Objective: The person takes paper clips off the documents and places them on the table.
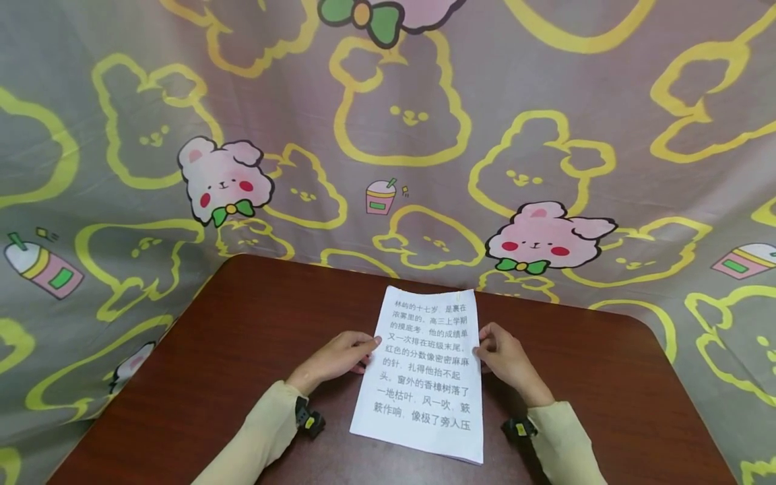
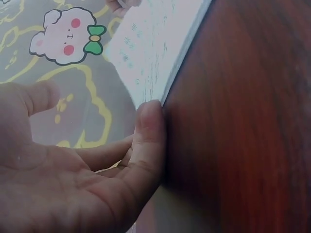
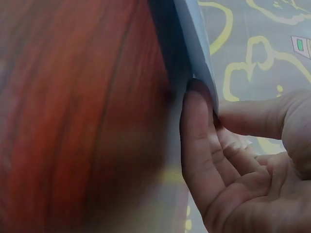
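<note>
A stack of printed paper sheets (image 1: 424, 377) with large Chinese text lies lengthwise in front of me, its near end toward me. My left hand (image 1: 342, 353) is at its left edge. In the left wrist view, the fingers (image 2: 148, 131) touch the edge of the sheets (image 2: 155, 53), while the thumb (image 2: 41, 97) stands apart from them. At the opposite edge, my right hand (image 1: 506, 353) pinches the sheets. The right wrist view shows the thumb (image 3: 252, 119) on one side of the paper (image 3: 197, 43) and fingers (image 3: 197, 126) on the other.
The dark reddish-brown table (image 1: 254, 323) has rounded far corners. A grey curtain (image 1: 424, 188) with cartoon rabbits hangs behind it and along both sides. Black wrist straps (image 1: 309, 419) sit below the cream sleeves (image 1: 257, 431).
</note>
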`<action>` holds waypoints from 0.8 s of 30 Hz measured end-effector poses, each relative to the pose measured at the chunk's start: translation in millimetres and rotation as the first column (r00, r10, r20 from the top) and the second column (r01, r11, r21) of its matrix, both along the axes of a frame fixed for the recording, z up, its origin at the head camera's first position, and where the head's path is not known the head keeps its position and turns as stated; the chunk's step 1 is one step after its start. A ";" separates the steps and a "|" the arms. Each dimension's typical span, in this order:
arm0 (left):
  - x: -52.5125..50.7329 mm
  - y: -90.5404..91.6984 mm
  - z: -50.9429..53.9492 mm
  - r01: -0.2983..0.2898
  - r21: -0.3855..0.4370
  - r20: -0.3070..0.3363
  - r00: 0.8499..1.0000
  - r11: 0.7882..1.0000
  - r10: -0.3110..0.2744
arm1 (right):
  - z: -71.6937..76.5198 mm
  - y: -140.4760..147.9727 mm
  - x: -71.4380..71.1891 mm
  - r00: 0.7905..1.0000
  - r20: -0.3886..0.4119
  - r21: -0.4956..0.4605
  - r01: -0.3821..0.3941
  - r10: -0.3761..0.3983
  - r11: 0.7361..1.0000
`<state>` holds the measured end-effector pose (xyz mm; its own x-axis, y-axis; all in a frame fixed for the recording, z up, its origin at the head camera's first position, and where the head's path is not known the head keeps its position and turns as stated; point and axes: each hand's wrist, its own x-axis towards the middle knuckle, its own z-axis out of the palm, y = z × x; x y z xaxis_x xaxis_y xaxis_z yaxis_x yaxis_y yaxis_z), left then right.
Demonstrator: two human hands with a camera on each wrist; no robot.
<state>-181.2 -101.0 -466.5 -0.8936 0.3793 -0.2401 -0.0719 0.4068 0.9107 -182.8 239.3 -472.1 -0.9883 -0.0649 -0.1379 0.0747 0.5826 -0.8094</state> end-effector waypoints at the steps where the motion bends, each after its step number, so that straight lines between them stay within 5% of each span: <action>1: -0.1 0.3 -0.3 -0.016 -0.009 -0.005 1.000 1.000 0.016 | 0.0 1.2 0.0 1.000 -0.001 -0.013 0.003 -0.003 1.000; 7: -0.8 0.7 -2.9 -0.083 -0.060 -0.026 0.996 0.995 0.082 | 4.6 7.4 0.3 1.000 -0.009 -0.101 -0.017 0.016 0.995; 24: -2.4 -1.6 -2.6 -0.128 -0.064 -0.136 0.984 0.990 0.118 | 21.1 6.5 3.8 0.996 -0.040 -0.229 -0.090 0.083 0.969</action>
